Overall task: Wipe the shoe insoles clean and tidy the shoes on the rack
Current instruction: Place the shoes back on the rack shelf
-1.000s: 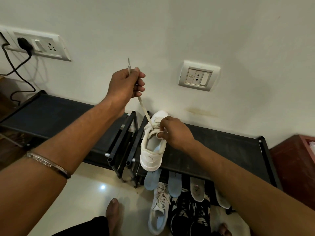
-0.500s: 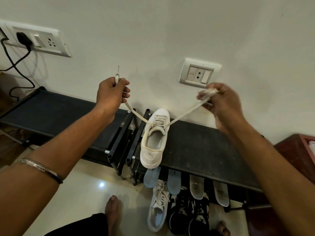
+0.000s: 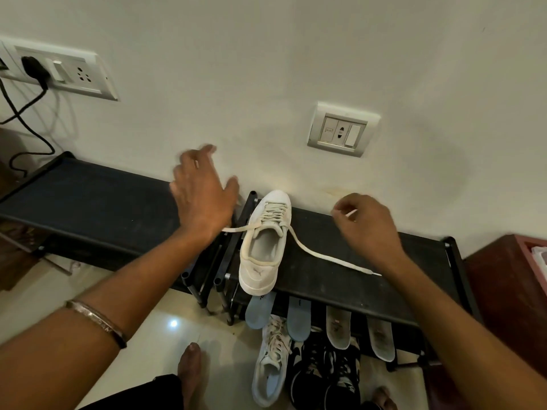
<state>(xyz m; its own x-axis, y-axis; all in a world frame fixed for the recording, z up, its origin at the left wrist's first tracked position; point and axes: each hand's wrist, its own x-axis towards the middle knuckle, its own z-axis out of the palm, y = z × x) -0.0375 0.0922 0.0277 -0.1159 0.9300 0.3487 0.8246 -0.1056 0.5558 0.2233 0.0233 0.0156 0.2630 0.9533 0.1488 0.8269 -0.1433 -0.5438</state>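
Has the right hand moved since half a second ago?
Yes. The right hand dropped from beside the wall socket toward the rack top.

The person's forearms are bare, with no sleeves showing. On the left wrist (image 3: 97, 322), at the lower left of the frame, sits a plain silver-coloured metal bangle (image 3: 94, 319), a narrow flat band with faint engraved lettering too small to read. The left hand (image 3: 201, 196) and right hand (image 3: 367, 229) wear no rings or gloves that can be seen. At the bottom edge, dark cloth (image 3: 142, 395) covers a leg, and both feet (image 3: 191, 368) are bare on the floor.
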